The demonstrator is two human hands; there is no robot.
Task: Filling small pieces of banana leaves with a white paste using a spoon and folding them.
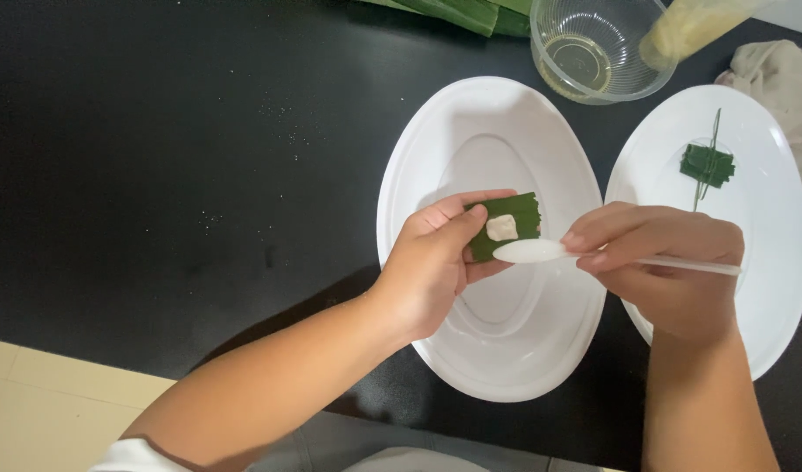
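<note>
Black countertop [156,175] fills the view, with a strip of pale floor at the lower left. Working left to right, I log the following.

Left hand [427,267]: fingers curled, thumb on top, pinching a folded green leaf piece [516,225] held above the near white oval plate [436,131]. A small pale dab of filling [501,228] sits on the middle of the leaf. The leaf is flat to slightly cupped, ribbed lengthwise, its far edge frayed.

Right hand [663,262]: fingertips pressed together on the handle of a white plastic spoon [532,252]. The spoon bowl lies just below the filling, touching or nearly touching the leaf edge; I cannot tell which. The bowl looks empty.

Further right, a second white oval plate [768,262] carries one finished leaf parcel [707,164], square, dark green, with a thin leaf strip running through it.

Behind the plates: a clear plastic bowl [593,52] with a little yellowish liquid, spare leaves [471,13] at the top edge, and a crumpled cloth [785,79] at the far right.

Progress, as I judge it: one parcel complete, the second loaded with filling but not yet folded shut or tied.
</note>
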